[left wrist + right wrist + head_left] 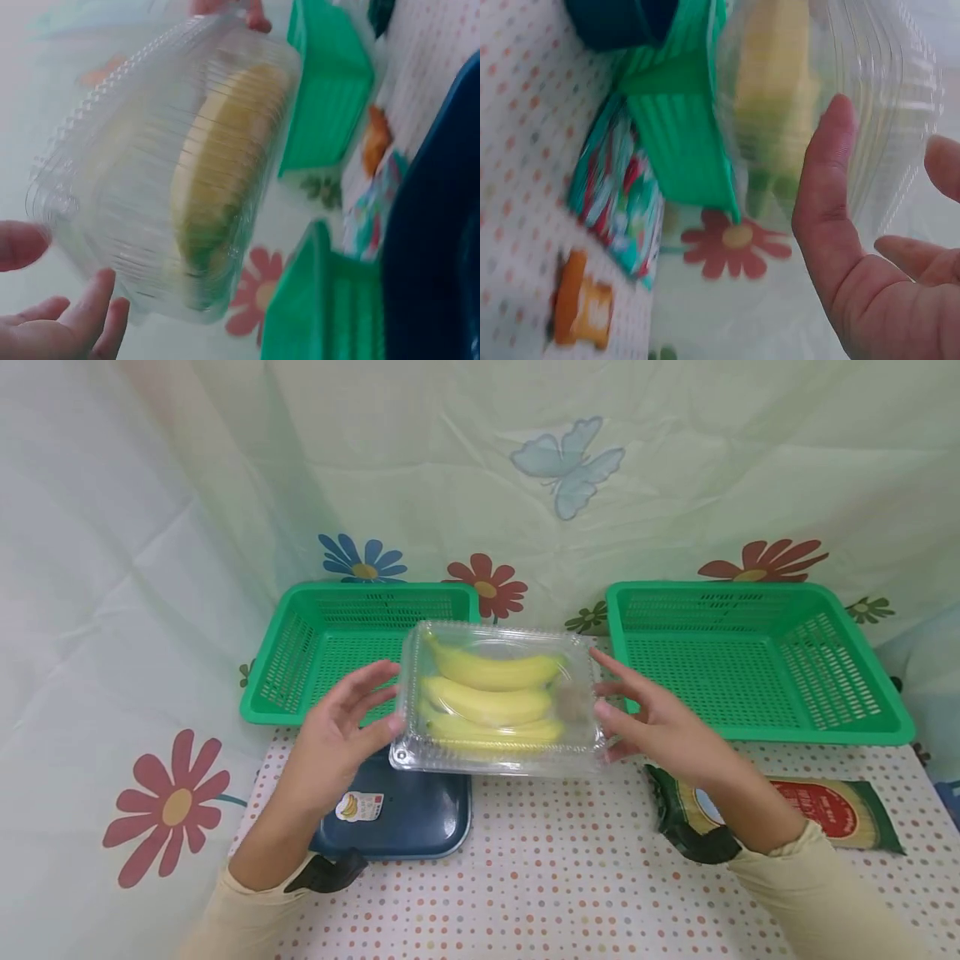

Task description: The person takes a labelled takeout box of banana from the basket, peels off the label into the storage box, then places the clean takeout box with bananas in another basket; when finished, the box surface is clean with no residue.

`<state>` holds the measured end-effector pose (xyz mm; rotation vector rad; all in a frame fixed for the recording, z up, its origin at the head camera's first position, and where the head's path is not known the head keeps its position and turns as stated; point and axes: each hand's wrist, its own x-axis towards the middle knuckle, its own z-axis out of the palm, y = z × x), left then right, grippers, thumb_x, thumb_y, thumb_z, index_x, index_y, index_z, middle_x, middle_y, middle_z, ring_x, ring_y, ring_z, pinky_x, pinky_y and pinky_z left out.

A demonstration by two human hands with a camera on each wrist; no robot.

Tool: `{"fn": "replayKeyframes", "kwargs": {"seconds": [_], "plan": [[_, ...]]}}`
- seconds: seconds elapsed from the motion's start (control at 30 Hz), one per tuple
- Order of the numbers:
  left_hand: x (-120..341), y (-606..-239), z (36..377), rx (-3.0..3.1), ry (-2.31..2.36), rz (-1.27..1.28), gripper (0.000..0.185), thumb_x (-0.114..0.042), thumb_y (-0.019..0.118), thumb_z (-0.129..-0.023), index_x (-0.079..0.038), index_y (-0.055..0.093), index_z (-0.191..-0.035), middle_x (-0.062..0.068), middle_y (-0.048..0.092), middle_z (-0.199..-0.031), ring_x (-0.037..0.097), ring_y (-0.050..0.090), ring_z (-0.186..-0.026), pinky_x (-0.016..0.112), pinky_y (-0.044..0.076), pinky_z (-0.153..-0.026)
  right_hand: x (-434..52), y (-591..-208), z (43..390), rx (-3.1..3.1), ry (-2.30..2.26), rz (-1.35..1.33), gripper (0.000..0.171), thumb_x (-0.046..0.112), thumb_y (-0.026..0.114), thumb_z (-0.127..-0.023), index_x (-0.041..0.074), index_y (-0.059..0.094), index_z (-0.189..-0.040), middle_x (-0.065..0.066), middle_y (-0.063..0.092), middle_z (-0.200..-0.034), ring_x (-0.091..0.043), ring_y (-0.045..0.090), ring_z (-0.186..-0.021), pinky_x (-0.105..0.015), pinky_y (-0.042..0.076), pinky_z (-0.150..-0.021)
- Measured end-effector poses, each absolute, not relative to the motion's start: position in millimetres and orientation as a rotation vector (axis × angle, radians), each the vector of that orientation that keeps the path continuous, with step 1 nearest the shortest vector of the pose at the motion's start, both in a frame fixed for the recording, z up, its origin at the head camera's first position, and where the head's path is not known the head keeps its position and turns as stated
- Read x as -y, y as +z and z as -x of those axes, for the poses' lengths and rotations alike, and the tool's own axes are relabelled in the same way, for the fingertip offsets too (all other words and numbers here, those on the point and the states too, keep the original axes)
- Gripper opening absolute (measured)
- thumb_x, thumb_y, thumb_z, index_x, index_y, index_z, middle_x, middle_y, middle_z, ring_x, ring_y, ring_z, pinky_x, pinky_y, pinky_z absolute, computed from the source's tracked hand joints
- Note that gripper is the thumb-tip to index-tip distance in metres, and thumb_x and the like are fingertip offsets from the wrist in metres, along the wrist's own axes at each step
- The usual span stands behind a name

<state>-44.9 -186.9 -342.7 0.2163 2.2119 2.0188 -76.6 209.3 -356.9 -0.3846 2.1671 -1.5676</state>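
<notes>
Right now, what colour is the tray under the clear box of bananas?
Dark blue tray, with a banana sticker on it; the head view shows it best.

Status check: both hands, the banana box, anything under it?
Left hand and right hand open, fingertips pressing ends of clear banana box. Box lifted, tilted toward the camera. Blue tray below; green baskets behind.

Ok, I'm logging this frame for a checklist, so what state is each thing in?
clear clamshell box: closed, lifted off the table, bananas inside
left hand: open, thumb on the box's left edge
right hand: open, fingers at the box's right edge
left green basket: empty as far as visible
right green basket: empty
noodle packet: lying flat, looks sealed
blue tray: flat on table
</notes>
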Motion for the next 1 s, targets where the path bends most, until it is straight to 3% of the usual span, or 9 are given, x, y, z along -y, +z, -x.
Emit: {"fn": "replayKeyframes", "kwargs": {"seconds": [0.2, 0.4, 0.5, 0.6, 0.7, 0.87, 1.0], "plan": [[213, -333, 65, -2.163, 2.144, -0.095, 0.063, -0.002, 0.066, -0.098, -0.004, 0.039, -0.155, 0.007, 0.045, -0.155, 0.018, 0.047, -0.143, 0.017, 0.051, -0.1, -169, -353, 103, -2.1, -1.612, 0.347, 0.072, 0.033, 0.057, -0.106, 0.046, 0.014, -0.162, -0.014, 0.033, -0.157, -0.038, 0.067, -0.096, -0.045, 0.064, -0.078], [241, -330, 85, -2.041, 2.251, 0.03, 0.056, -0.002, 0.059, -0.102, 0.008, 0.037, -0.152, 0.0, 0.056, -0.135, 0.008, 0.058, -0.124, 0.015, 0.051, -0.099, -127, -352, 132, -2.094, -1.636, 0.31, 0.068, 0.038, 0.059, -0.104, 0.047, 0.022, -0.16, -0.01, 0.035, -0.158, -0.035, 0.064, -0.097, -0.045, 0.063, -0.081], [251, -333, 95, -2.114, 2.186, 0.165, 0.057, -0.015, 0.06, -0.104, 0.002, 0.04, -0.154, 0.004, 0.053, -0.143, 0.01, 0.056, -0.128, 0.019, 0.047, -0.107, -109, -351, 145, -2.084, -1.655, 0.305, 0.068, 0.039, 0.06, -0.103, 0.046, 0.024, -0.16, -0.008, 0.037, -0.156, -0.033, 0.065, -0.097, -0.045, 0.063, -0.083], [260, -340, 105, -2.205, 2.075, 0.28, 0.06, -0.032, 0.059, -0.104, -0.007, 0.042, -0.156, 0.007, 0.042, -0.157, 0.015, 0.046, -0.141, 0.031, 0.038, -0.119, -91, -351, 156, -2.071, -1.662, 0.295, 0.068, 0.037, 0.06, -0.103, 0.045, 0.023, -0.16, -0.008, 0.04, -0.152, -0.031, 0.066, -0.099, -0.045, 0.062, -0.084], [272, -347, 114, -2.254, 2.007, 0.343, 0.064, -0.042, 0.058, -0.103, -0.012, 0.042, -0.157, 0.008, 0.038, -0.16, 0.02, 0.041, -0.144, 0.043, 0.031, -0.124, -73, -352, 165, -2.039, -1.671, 0.275, 0.069, 0.035, 0.06, -0.104, 0.043, 0.023, -0.161, -0.009, 0.041, -0.15, -0.028, 0.064, -0.097, -0.044, 0.062, -0.084], [290, -359, 127, -2.242, 2.006, 0.4, 0.067, -0.042, 0.067, -0.098, -0.013, 0.045, -0.155, 0.002, 0.048, -0.149, 0.017, 0.044, -0.138, 0.047, 0.029, -0.125, -46, -360, 177, -2.049, -1.633, 0.221, 0.07, 0.033, 0.06, -0.104, 0.045, 0.021, -0.161, -0.007, 0.045, -0.149, -0.026, 0.064, -0.089, -0.045, 0.063, -0.083], [300, -367, 138, -2.275, 1.939, 0.457, 0.071, -0.039, 0.074, -0.094, -0.015, 0.046, -0.154, 0.002, 0.049, -0.149, 0.018, 0.046, -0.137, 0.05, 0.028, -0.125, -30, -370, 186, -2.09, -1.575, 0.2, 0.07, 0.035, 0.059, -0.105, 0.044, 0.019, -0.162, -0.008, 0.047, -0.152, -0.027, 0.065, -0.099, -0.044, 0.062, -0.085]]}}
